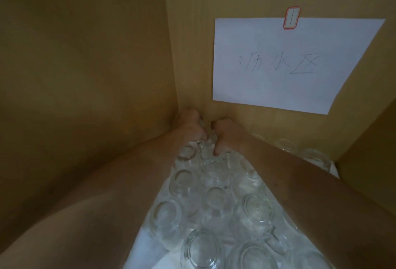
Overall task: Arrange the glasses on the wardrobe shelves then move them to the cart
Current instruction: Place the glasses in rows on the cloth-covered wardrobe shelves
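Reaching to the frame's centre, a glass (pixel 204 140) is held between curled left hand (pixel 191 126) and right hand (pixel 227 134) fingers.

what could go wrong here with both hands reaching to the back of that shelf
1. Both forearms pass low over the packed clear glasses; lifting one out could knock its neighbours.
2. The left hand and right hand work in the dim back corner, grip partly hidden, so a glass might slip.
3. The glasses stand touching, so a jolt may chip them.
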The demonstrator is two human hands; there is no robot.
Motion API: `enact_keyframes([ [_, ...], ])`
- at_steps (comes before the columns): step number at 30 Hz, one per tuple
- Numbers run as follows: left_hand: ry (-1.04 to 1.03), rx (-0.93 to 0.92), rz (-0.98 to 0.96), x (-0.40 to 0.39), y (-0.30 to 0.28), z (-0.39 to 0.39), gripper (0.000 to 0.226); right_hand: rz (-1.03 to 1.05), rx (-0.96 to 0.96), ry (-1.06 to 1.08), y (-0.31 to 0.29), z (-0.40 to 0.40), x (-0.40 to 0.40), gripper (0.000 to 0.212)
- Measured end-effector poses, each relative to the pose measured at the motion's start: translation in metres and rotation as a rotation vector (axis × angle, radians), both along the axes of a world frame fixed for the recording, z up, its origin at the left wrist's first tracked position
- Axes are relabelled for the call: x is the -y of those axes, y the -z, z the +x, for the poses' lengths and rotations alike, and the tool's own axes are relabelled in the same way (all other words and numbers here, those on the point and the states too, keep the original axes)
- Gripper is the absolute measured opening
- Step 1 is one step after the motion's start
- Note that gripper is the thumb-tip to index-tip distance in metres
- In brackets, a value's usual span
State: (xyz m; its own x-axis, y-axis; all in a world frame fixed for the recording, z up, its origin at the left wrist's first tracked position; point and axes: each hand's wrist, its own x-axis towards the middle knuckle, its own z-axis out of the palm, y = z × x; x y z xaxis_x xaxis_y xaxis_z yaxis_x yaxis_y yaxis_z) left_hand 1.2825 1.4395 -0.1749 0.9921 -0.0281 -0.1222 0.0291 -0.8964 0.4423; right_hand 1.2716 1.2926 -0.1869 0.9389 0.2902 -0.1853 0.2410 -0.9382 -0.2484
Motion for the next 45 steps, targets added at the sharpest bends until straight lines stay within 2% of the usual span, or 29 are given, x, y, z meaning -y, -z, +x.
enact_keyframes([
  [4, -0.038, 0.065, 0.002, -0.004, -0.018, -0.011, 0.071, -0.008, 0.071, 0.01, -0.02, -0.01, -0.002, 0.075],
  [10, -0.035, 0.183, 0.037, -0.004, -0.056, -0.03, 0.067, -0.001, 0.17, 0.059, -0.056, -0.032, 0.005, 0.06],
  [14, -0.016, 0.24, 0.002, -0.004, -0.086, -0.044, 0.076, -0.038, 0.25, 0.133, -0.085, -0.047, 0.008, 0.077],
  [20, 0.013, 0.314, -0.142, -0.007, -0.135, -0.065, 0.082, 0.039, 0.398, 0.208, -0.126, -0.08, 0.019, 0.085],
  [28, -0.027, 0.388, -0.325, -0.002, -0.189, -0.106, 0.07, 0.187, 0.547, 0.433, -0.176, -0.126, 0.03, 0.082],
  [30, -0.086, 0.379, -0.462, -0.003, -0.2, -0.116, 0.056, 0.216, 0.6, 0.503, -0.183, -0.139, 0.032, 0.08],
  [32, -0.174, 0.373, -0.689, -0.004, -0.207, -0.127, 0.047, 0.28, 0.645, 0.576, -0.19, -0.154, 0.035, 0.085],
  [36, -0.323, 0.314, -1.128, -0.005, -0.208, -0.148, 0.04, 0.543, 0.749, 0.741, -0.198, -0.183, 0.042, 0.078],
  [39, -0.323, 0.126, -1.365, -0.006, -0.202, -0.159, 0.057, 0.879, 0.775, 0.865, -0.197, -0.205, 0.045, 0.083],
  [42, -0.276, -0.072, -1.51, -0.006, -0.202, -0.173, 0.053, 1.318, 0.662, 0.936, -0.189, -0.228, 0.046, 0.08],
  [45, -0.265, -0.176, -1.596, -0.009, -0.206, -0.193, 0.05, 1.762, 0.464, 0.919, -0.182, -0.246, 0.04, 0.054],
])
